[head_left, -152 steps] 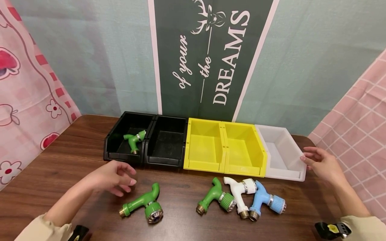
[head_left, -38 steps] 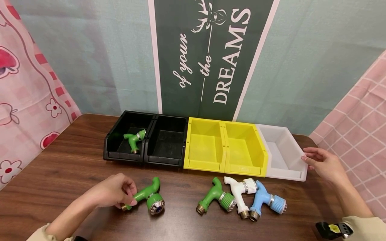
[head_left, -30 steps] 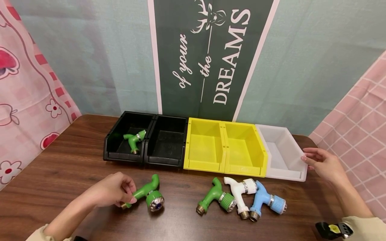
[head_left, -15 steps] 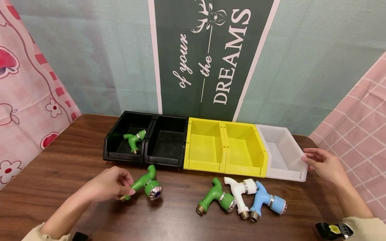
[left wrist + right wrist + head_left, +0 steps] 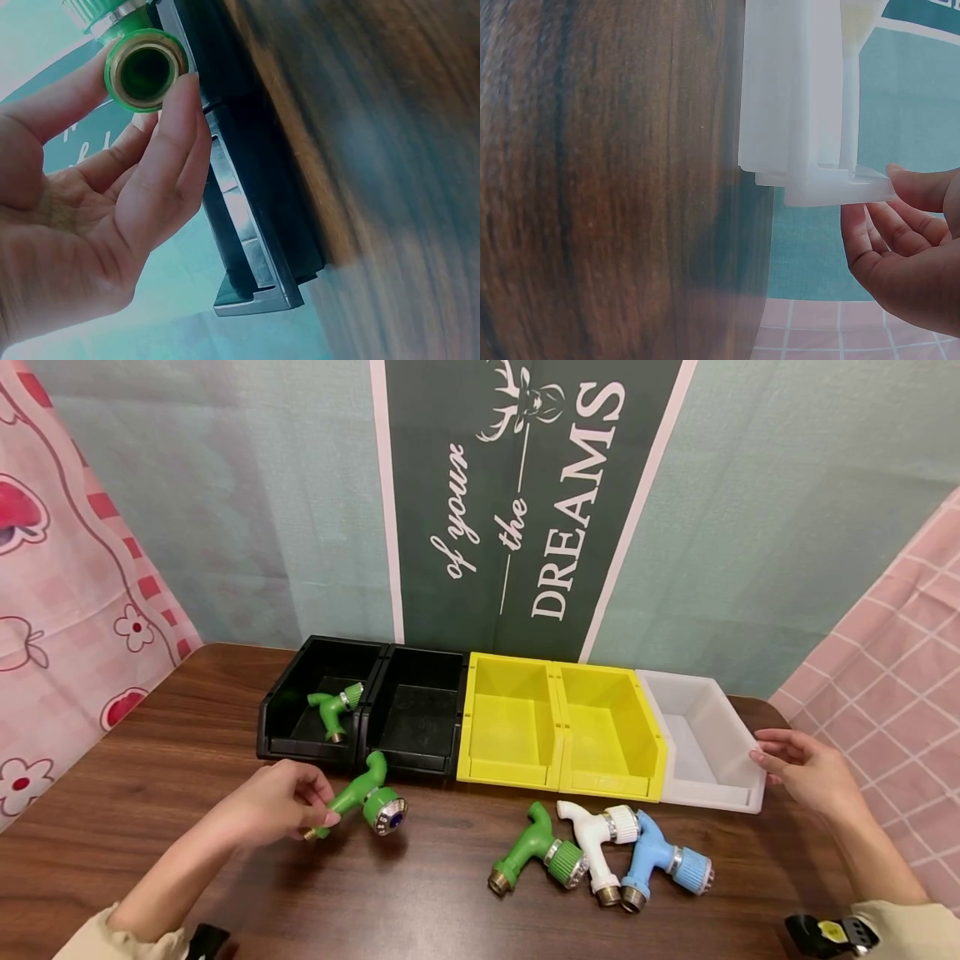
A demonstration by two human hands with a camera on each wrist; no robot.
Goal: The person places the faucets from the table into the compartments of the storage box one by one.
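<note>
Because the left hand (image 5: 288, 802) pinches the held green tap (image 5: 348, 799) only near its brass end, between thumb and fingertips, the bulky knob on the far side could make it roll or droop. It appears lifted off the tabletop (image 5: 450, 910), its spout close to the front lip of the second black bin (image 5: 408, 762); moved forward too low, that spout could catch and push the bin askew. A slip of the fingers would probably send the hard body clattering down. Farther off, the right hand (image 5: 810, 777) pinches the outer rim of the white bin (image 5: 723, 735), where a careless tug could pull it out of line. The white tap (image 5: 592, 843) and blue tap (image 5: 651, 852) lie so close that they seem to touch, so shifting one could drag the other.

The held tap is smooth, glossy and bent, with a silvery patterned knob cap and a round open mouth. The first black bin (image 5: 309, 749), with another green tap inside, and its neighbour are dark moulded plastic with sloping sides; the yellow bins (image 5: 506, 772) are bright and the white one milky. The loose green tap (image 5: 527, 843) has a ribbed knob. Dark wood grain streaks the tabletop.
</note>
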